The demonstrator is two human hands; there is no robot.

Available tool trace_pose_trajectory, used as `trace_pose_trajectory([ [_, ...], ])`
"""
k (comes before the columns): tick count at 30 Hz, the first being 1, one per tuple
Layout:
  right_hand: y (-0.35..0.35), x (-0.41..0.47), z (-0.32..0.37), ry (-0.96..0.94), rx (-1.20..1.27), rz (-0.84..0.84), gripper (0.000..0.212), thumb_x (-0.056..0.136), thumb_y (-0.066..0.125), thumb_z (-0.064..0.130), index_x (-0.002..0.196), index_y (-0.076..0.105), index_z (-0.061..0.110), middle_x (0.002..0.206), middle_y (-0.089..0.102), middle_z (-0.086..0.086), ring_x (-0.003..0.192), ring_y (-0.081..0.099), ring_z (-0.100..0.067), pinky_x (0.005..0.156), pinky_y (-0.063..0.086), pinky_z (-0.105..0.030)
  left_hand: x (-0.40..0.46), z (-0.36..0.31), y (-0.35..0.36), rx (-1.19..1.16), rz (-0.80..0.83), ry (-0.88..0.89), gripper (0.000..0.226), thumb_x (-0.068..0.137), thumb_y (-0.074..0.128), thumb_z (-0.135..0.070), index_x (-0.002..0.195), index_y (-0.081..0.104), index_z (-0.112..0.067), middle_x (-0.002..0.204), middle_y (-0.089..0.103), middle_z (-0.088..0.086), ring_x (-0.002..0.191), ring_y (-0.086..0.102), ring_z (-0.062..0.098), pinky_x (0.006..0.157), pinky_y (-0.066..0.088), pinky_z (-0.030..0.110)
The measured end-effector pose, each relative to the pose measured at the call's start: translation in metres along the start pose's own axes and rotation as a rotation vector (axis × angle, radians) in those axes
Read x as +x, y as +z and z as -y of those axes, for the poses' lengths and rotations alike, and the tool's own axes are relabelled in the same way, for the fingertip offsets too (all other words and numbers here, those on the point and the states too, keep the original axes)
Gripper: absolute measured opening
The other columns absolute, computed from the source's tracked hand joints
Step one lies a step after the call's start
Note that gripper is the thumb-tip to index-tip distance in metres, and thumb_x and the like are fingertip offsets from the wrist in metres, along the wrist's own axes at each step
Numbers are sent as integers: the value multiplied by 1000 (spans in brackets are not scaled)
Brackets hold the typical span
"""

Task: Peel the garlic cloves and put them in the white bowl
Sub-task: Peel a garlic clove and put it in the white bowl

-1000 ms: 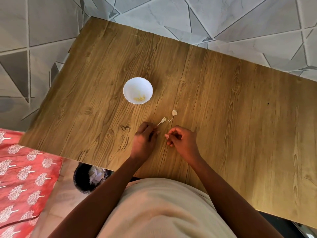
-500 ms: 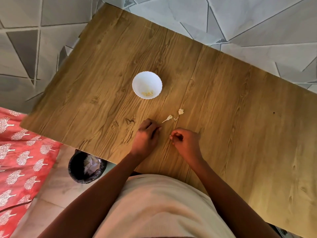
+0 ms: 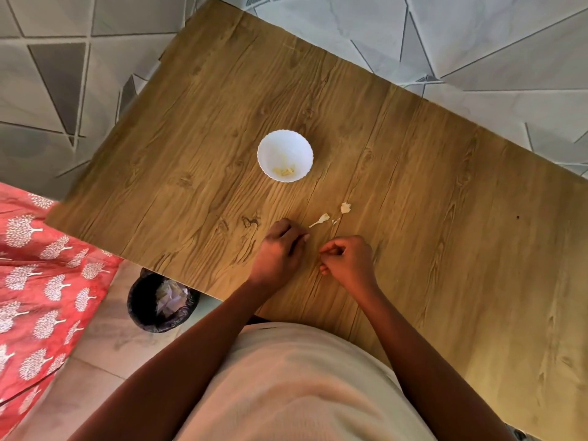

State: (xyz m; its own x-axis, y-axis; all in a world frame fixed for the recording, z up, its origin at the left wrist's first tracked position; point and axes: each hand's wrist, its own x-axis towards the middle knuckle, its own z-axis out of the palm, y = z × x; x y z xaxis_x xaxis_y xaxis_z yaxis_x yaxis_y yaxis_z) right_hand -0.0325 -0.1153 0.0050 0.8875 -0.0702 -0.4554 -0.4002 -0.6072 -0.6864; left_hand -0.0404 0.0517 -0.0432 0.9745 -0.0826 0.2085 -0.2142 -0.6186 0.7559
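Grey marble-look floor tiles cut into triangles (image 3: 477, 43) are spreading out beyond the far edge of the brown wood-grain table (image 3: 445, 218) I am standing over. No brand, label or writing is showing anywhere on the table, the bowl or the bin.

Seen from my head camera, the tabletop is running at a slant, its far corner at the top of the view and its near edge passing just under my forearms. Wide bare wood is lying open to the right of my hands and toward the far left corner. Off the near-left edge, a round black bin lined with a dark bag (image 3: 163, 302) is sitting on the floor with crumpled pale scraps in it, and a red cloth printed with white trees (image 3: 41, 281) is lying further left.

A small white bowl with a scalloped rim (image 3: 264, 148) is standing ahead of my hands, well apart from them, with a few pale yellowish peeled garlic pieces (image 3: 284, 170) resting at its bottom. Nearer to me, papery whitish garlic skin scraps (image 3: 319, 220) are lying on the wood just beyond my fingertips, one long sliver and one small crumpled lump.

I am resting my left hand (image 3: 280, 249) knuckles-up on the table, fingers curled under; I cannot tell whether it is gripping anything. My right hand (image 3: 348, 259) is beside it, close but not touching, fingers curled with thumb and forefinger pinched together; whatever sits between them is too small to make out.
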Motion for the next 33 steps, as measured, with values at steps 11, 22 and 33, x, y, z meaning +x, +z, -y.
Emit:
trace_pose_trajectory([
  [11,4,24,18,287,43,33,7,84,63,-7,83,69,-3,60,69,-16,50,72,-28,56,63,-44,1,2,1,3,7,-5,8,96,68,-9,100,71,-2,97,63,8,86,60,20,75,50,30],
  [22,-1,0,-7,-59,-112,73,10,91,70,5,85,72,13,75,67,3,65,64,-5,66,51,-13,1,-1,-1,5,12,-18,7,96,69,-7,99,71,-1,95,62,6,81,58,17,71,48,30],
  [33,13,-6,5,-265,-651,-6,15,95,61,13,109,62,6,105,64,-10,97,63,-25,77,48,-32,1,-2,-1,11,23,-18,9,97,67,-9,102,71,-3,98,62,6,84,58,16,73,46,25],
])
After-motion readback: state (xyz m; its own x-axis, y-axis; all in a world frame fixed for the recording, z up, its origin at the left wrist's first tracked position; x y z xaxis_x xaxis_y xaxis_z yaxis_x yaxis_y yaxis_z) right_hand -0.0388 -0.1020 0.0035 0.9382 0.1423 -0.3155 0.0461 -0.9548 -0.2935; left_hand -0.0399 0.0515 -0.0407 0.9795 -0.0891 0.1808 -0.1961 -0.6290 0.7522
